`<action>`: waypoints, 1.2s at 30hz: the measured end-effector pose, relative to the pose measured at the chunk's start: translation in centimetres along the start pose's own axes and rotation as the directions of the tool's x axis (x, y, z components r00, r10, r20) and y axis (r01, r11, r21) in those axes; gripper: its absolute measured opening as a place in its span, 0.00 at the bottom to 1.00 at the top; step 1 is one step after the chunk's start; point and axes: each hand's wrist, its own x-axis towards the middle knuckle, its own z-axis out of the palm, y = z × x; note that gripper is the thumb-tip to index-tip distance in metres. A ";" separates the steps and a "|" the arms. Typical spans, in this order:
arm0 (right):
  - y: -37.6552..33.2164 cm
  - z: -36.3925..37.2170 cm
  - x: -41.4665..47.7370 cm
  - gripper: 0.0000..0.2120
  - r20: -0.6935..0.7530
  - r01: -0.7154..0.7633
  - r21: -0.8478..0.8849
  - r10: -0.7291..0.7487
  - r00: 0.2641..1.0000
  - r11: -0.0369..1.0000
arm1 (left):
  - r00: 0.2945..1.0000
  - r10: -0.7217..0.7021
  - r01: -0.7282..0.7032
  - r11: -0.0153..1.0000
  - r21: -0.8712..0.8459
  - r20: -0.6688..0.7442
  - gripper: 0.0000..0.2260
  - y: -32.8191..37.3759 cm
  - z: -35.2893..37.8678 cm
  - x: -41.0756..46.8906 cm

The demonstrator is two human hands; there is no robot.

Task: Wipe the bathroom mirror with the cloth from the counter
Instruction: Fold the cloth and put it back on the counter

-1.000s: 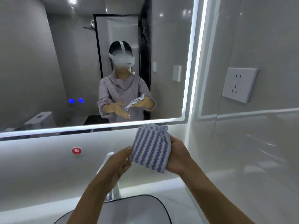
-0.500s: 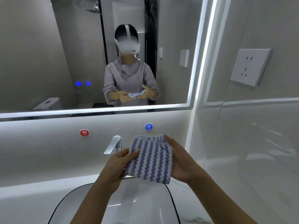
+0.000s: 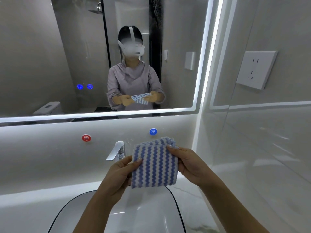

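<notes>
A folded cloth with blue and white wavy stripes is held flat above the sink, well below the mirror. My left hand pinches its left edge with thumb on top. My right hand grips its right edge near the upper corner. The mirror fills the upper left, edged by a lit strip, and reflects a person holding the cloth. Neither hand touches the glass.
A white sink with a dark rim lies under my arms. A chrome faucet stands behind the cloth, between a red button and a blue button. A wall socket is on the right wall. Two blue touch icons glow on the mirror.
The view has tilted down, bringing the sink and faucet into sight. The cloth has been lowered and laid flatter, and my left hand now grips its left edge.
</notes>
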 end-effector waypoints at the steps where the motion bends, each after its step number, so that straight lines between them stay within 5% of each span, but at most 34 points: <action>1: 0.0 0.0 -0.1 0.17 0.020 -0.004 0.010 0.003 1.000 1.000 | 1.000 0.009 -0.009 1.000 -0.004 -0.001 0.15 0.0 0.0 0.0; 10: 3.5 0.2 -1.5 0.21 0.142 -0.143 0.052 0.134 0.981 0.988 | 0.995 0.090 -0.094 0.992 -0.081 -0.050 0.28 0.2 -0.1 0.1; 17: 3.8 0.4 -1.4 0.20 0.026 -0.016 -0.023 0.017 1.000 1.000 | 0.992 0.095 -0.088 0.993 0.079 -0.087 0.11 -0.6 -0.9 -0.1; 23: 3.2 0.6 -1.8 0.10 -0.040 0.091 -0.250 -0.104 0.994 0.964 | 0.990 0.108 -0.087 0.974 0.210 -0.088 0.13 -1.3 -2.1 -0.5; 36: 5.8 -4.3 -3.0 0.10 -0.209 0.002 -0.299 -0.067 0.976 0.954 | 1.000 0.007 -0.005 0.968 0.249 -0.008 0.09 -5.8 0.8 1.1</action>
